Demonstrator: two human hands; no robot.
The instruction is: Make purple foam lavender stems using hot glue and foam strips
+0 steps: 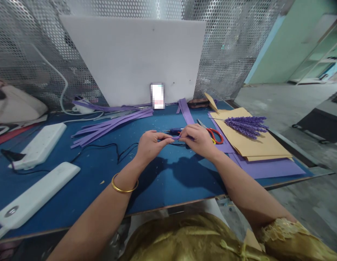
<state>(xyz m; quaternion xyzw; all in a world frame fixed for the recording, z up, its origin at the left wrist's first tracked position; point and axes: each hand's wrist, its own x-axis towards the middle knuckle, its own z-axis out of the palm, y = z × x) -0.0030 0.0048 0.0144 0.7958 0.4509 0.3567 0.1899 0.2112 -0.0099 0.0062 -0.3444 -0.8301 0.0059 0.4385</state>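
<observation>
Between my two hands a narrow purple paper strip [176, 138] is pinched, held just above the blue table. My left hand [152, 145], with a gold bangle at the wrist, grips its left end between thumb and forefinger. At the other end my right hand [197, 139] is closed on it, and the fingers hide part of the strip. A dark blue tool with a thin metal tip [175, 130] lies just behind the hands. Red-handled scissors [216, 136] rest to the right of my right hand.
Purple strips [114, 125] lie at back left. Brown paper sheets [248, 139] bear a purple flower bunch [247, 126], over purple sheets [277, 170]. A phone [157, 96] leans against a white board [141, 58]. A power strip [40, 145], white device [37, 195] and black cable [103, 145] occupy the left.
</observation>
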